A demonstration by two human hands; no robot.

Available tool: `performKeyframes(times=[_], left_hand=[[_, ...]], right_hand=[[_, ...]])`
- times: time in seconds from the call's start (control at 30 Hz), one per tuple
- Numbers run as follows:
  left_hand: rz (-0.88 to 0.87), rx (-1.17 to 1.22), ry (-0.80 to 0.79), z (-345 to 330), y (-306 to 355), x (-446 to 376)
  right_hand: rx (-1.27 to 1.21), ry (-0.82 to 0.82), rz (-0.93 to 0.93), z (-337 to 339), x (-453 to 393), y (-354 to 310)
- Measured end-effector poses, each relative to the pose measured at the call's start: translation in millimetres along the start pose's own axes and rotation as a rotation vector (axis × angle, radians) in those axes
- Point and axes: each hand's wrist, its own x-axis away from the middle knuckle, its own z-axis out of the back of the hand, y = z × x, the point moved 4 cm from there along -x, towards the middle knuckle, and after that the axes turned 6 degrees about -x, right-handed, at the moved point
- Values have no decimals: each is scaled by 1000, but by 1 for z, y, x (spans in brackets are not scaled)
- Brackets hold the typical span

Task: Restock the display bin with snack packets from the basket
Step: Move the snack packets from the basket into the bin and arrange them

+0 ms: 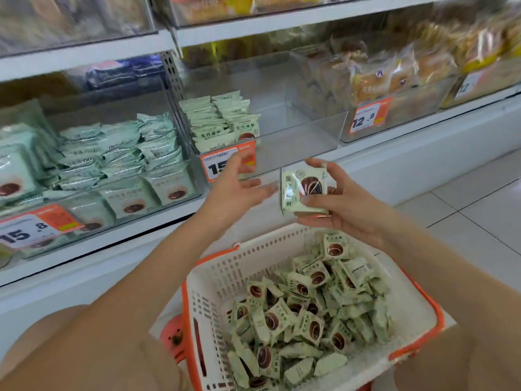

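Both bare forearms reach forward and up. The left hand [239, 187] hovers with fingers spread and relaxed, gripping nothing, while the right hand [335, 204] sits just beside it, fingers and thumb curled around what it carries.

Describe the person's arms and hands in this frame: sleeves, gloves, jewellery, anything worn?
Both forearms are bare up to the frame edge, with no sleeves in view. The left hand and right hand are bare, without gloves. No watch, bracelet or wristband shows on either wrist. Motion blur makes rings impossible to rule out.
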Motion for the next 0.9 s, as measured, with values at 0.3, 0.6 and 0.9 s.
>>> performKeyframes(times=[0.3, 0.6, 0.9], left_hand=[[-158, -109, -155, -8, 5, 0], [-86, 4, 113, 37, 11, -18], [-416, -682, 328, 75, 11, -39]], right_hand=[[77, 237, 119, -31, 1, 7], [505, -24, 284, -42, -20, -24], [399, 199, 452, -24, -45, -58]])
